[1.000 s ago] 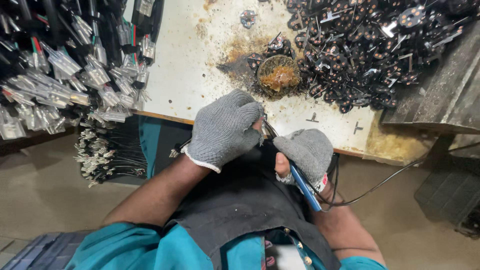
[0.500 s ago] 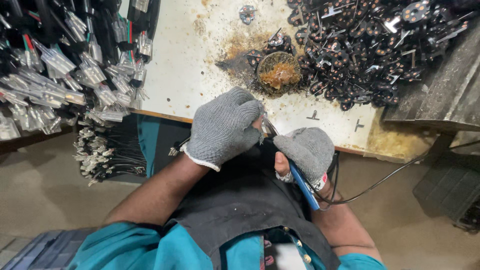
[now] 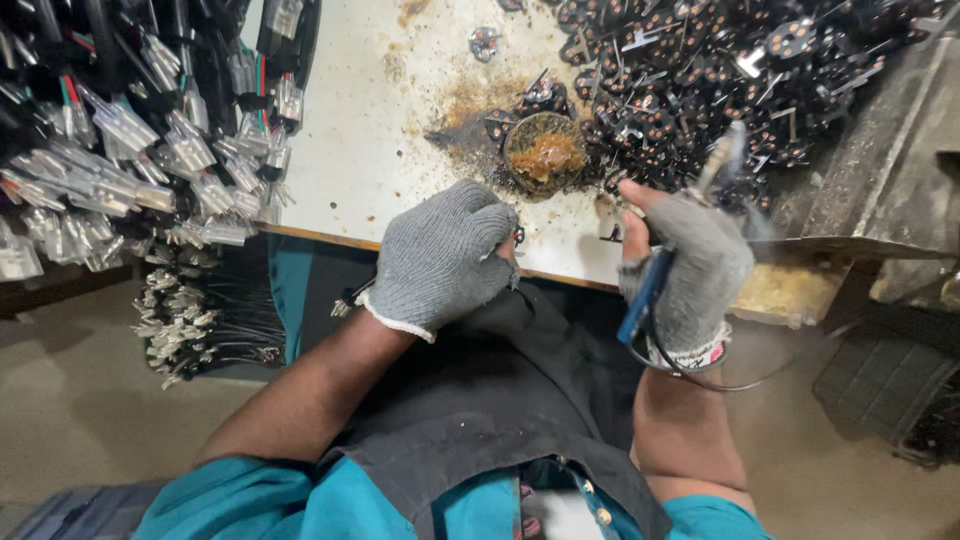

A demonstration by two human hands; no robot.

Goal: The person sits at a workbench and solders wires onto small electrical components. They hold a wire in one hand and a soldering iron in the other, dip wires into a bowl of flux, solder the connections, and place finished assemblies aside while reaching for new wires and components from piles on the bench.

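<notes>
My left hand wears a grey knit glove and is closed at the table's front edge, around a small dark part that is mostly hidden. My right hand, also gloved with bare fingertips, grips a soldering iron with a blue handle; its tip points up and away, blurred. A cord runs from the handle down past my wrist. A round tin of brown flux sits on the stained white table just beyond both hands.
A large heap of small black parts with metal pins covers the table's far right. Bundles of wires with clear connectors lie at the left, more hanging below. A grey metal box stands at the right.
My right hand has lifted and swung to the right with the soldering iron, away from my left hand. The left hand has stayed at the table edge.
</notes>
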